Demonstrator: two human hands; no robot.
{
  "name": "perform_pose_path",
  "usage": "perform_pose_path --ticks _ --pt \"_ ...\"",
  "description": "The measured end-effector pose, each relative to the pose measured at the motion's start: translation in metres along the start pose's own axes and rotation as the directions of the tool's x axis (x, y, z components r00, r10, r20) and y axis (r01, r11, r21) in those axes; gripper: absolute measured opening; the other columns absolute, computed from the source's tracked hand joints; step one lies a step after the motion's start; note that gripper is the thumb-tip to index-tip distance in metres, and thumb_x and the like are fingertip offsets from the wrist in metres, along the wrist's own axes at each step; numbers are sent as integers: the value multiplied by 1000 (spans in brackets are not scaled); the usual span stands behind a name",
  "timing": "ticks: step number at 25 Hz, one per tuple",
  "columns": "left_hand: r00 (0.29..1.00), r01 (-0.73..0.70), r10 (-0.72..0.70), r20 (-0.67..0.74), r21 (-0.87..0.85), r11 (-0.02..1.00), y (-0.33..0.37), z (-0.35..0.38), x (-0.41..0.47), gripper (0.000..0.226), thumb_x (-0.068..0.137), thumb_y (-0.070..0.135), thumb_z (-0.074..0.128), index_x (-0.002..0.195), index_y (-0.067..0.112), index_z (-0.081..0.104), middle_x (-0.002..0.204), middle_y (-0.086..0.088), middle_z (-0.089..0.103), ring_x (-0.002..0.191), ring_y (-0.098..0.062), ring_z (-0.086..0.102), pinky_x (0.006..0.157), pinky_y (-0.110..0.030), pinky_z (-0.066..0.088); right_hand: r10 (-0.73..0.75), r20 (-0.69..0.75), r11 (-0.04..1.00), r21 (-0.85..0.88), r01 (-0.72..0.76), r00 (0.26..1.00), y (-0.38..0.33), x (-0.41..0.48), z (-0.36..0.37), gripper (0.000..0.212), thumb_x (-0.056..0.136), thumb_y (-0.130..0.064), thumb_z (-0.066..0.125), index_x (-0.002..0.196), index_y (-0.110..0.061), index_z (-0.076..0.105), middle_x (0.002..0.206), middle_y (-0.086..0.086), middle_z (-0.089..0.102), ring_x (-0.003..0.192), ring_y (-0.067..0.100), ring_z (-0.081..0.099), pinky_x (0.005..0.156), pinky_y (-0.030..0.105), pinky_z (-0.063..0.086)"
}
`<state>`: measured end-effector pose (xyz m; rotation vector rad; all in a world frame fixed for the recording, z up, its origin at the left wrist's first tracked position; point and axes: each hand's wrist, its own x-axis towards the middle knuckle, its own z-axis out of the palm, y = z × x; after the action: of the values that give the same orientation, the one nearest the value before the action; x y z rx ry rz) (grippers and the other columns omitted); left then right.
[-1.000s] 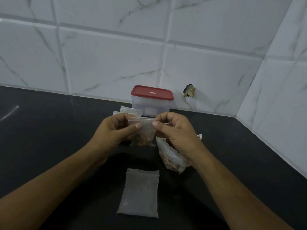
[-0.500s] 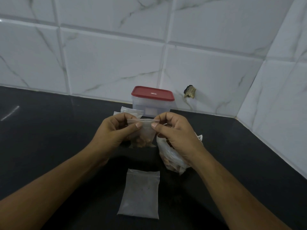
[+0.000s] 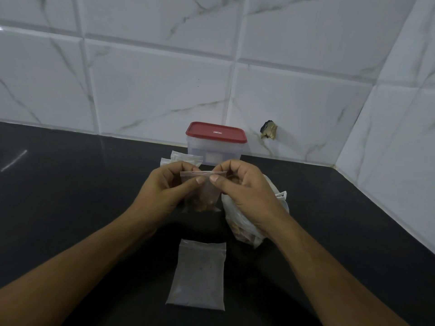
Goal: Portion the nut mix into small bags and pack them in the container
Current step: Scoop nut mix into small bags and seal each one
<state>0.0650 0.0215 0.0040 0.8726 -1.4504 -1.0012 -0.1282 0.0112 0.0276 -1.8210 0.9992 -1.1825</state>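
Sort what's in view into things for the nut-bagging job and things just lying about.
Job: small clear zip bag of nuts, large clear plastic bag of nut mix, flat clear small bag, clear plastic container with red lid.
Lying about: broken patch in white wall tile.

Two arms show, both bare all the way up to the hands. The left arm fills the lower left of the frame. The right arm fills the lower right. The left hand and right hand are in the middle. The thumb nails are cut short.
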Motion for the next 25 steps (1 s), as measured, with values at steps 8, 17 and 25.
perform_pose_path --ticks 8,17,25 --pt "1000 11 -12 -8 -65 998 0 2 1 7 94 8 67 99 4 70 92 -11 77 84 -22 75 68 -32 61 -16 22 1000 11 16 1000 1 -1 5 4 97 -13 69 98 -13 73 89 -2 72 85 8 68 77 23 57" --pt "996 30 -41 -77 -139 990 5 -4 3 2 83 14 73 82 14 72 84 -4 74 80 -17 72 67 -27 58 33 -26 998 54 -31 999 -2 0 3 7 95 -12 71 90 -17 71 83 -5 69 79 4 63 71 20 50" --pt "995 80 -89 -43 -188 979 5 -9 4 7 87 18 70 83 11 70 89 -4 70 85 -19 69 71 -33 58 59 -52 995 87 -54 997 -3 0 -3 5 95 -12 69 91 -12 72 82 -5 68 78 2 63 69 16 51"
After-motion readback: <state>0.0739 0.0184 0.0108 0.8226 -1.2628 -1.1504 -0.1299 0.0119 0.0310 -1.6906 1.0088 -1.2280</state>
